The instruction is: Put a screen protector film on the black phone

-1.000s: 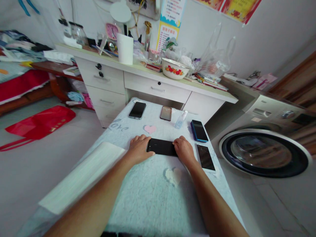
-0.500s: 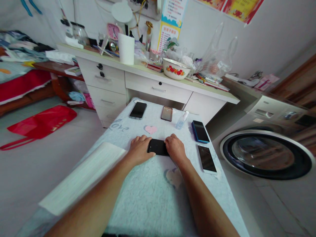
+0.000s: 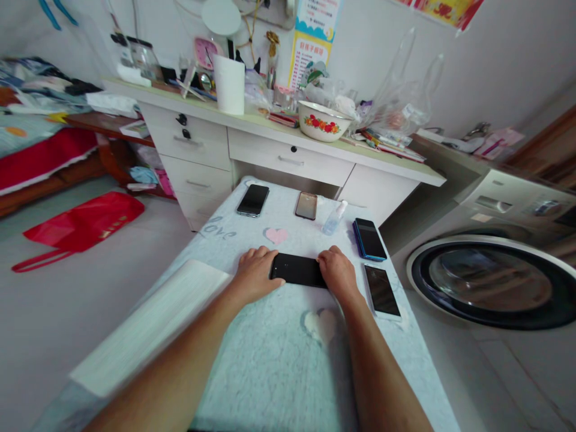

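Observation:
A black phone (image 3: 297, 269) lies face down, lengthwise across the table in front of me. Around its left end is my left hand (image 3: 260, 273), thumb on the near edge and fingers on the far edge. My right hand (image 3: 338, 273) is closed at the phone's right end, fingers curled down and touching it; whatever is inside them is hidden. To the right lie a white phone (image 3: 382, 291) with a dark screen and a blue-edged phone (image 3: 370, 239). Further back are another dark phone (image 3: 253, 200), a brownish phone case (image 3: 306, 205) and a small clear spray bottle (image 3: 335, 217).
The table (image 3: 270, 372) has a pale patterned cloth, with a white strip (image 3: 153, 324) along its left side. Behind stands a white desk (image 3: 288, 159) bearing a flowered bowl (image 3: 324, 121) and a paper roll (image 3: 229, 85). A washing machine (image 3: 490, 282) is at the right, a red bag (image 3: 85, 225) on the floor.
My right hand has slid right along the black phone, uncovering more of its back. My left hand keeps its place on the left end. The view has shifted slightly.

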Demonstrator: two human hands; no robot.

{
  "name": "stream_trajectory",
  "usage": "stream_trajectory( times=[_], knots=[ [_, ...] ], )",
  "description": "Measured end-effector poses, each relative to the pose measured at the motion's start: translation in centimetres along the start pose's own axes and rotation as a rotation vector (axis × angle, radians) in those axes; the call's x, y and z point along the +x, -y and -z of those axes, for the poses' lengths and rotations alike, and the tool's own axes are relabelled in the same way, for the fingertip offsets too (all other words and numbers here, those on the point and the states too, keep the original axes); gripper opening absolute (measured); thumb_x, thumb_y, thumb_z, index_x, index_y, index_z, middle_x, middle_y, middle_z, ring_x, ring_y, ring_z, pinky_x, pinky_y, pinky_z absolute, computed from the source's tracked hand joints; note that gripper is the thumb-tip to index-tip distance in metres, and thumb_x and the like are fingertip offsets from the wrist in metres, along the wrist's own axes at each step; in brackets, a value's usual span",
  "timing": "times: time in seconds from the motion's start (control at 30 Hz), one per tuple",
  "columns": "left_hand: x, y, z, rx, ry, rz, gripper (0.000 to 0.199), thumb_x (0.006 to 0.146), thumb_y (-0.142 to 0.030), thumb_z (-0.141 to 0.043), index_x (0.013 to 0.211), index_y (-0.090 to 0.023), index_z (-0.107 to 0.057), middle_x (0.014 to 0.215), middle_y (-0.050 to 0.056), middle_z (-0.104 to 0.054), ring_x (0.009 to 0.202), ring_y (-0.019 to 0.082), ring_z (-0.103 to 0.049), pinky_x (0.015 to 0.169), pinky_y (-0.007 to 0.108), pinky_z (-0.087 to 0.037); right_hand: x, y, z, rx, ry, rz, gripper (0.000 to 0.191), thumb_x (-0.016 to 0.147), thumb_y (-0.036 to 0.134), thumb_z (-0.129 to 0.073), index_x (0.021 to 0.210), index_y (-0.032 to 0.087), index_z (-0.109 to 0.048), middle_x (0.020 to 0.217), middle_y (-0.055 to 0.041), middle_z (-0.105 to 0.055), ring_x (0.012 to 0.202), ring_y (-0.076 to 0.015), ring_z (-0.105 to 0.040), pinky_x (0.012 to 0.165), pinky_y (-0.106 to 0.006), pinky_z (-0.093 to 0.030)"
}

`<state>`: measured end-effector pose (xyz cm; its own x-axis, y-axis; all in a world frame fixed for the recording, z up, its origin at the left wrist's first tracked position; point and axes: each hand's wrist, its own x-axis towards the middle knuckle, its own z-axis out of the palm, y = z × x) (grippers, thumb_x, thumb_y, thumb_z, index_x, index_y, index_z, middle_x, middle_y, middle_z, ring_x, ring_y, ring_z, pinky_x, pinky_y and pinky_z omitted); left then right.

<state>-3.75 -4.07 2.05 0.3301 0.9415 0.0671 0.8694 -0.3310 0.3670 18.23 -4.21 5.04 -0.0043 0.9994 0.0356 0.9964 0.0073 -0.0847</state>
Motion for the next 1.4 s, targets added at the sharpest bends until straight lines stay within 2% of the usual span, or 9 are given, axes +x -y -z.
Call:
stream_trajectory(
  times=[0.23,0.4,0.77,1.13,1.4],
  knots=[
    [0.0,-0.1,0.2,0.004,0.017,0.016,0.060,0.070,-0.046,-0.060,0.124,-0.023,-0.048,0.115,0.007,-0.054,0.106,0.027,-0.048,0.093,0.038,-0.035,0.2,-2.2,0.3,0.031,0.004,-0.073,0.020,0.089,0.027,-0.050,0.091,0.020,-0.069,0.096,-0.0060,-0.061,0.084,-0.0144,-0.058,0.070,-0.024,-0.036],
    [0.1,-0.2,0.2,0.004,0.018,0.014,0.062,0.070,-0.046,-0.061,0.125,-0.021,-0.049,0.116,0.008,-0.054,0.106,0.027,-0.048,0.093,0.039,-0.035,0.3,-2.8,0.3,0.041,0.003,-0.085,0.020,0.088,0.025,-0.051,0.088,0.019,-0.070,0.094,-0.0065,-0.062,0.085,-0.0147,-0.058,0.071,-0.023,-0.036],
    [0.0,-0.1,0.0,-0.007,0.018,0.018,0.062,0.069,-0.047,-0.061,0.125,-0.024,-0.048,0.116,0.007,-0.054,0.108,0.027,-0.047,0.093,0.038,-0.035,0.0,-0.3,-0.3,0.028,-0.039,-0.056,0.022,0.090,0.024,-0.046,0.089,0.020,-0.068,0.094,-0.0046,-0.059,0.081,-0.0135,-0.057,0.066,-0.024,-0.034],
    [-0.1,-0.5,0.4,-0.009,0.004,0.015,0.052,0.069,-0.046,-0.061,0.116,-0.024,-0.053,0.111,0.007,-0.054,0.104,0.026,-0.048,0.092,0.038,-0.035,0.3,2.3,-1.2,0.008,-0.035,0.073,0.026,0.095,0.029,-0.041,0.093,0.021,-0.065,0.096,-0.0040,-0.057,0.081,-0.0134,-0.056,0.066,-0.024,-0.036],
    [-0.1,-0.6,0.5,-0.001,0.007,0.024,0.054,0.069,-0.046,-0.062,0.117,-0.024,-0.053,0.112,0.007,-0.055,0.105,0.027,-0.048,0.092,0.040,-0.035,0.2,3.5,-0.9,0.034,-0.010,0.141,0.026,0.096,0.027,-0.039,0.095,0.021,-0.065,0.097,-0.0043,-0.057,0.084,-0.0132,-0.056,0.069,-0.023,-0.038]
  ],
)
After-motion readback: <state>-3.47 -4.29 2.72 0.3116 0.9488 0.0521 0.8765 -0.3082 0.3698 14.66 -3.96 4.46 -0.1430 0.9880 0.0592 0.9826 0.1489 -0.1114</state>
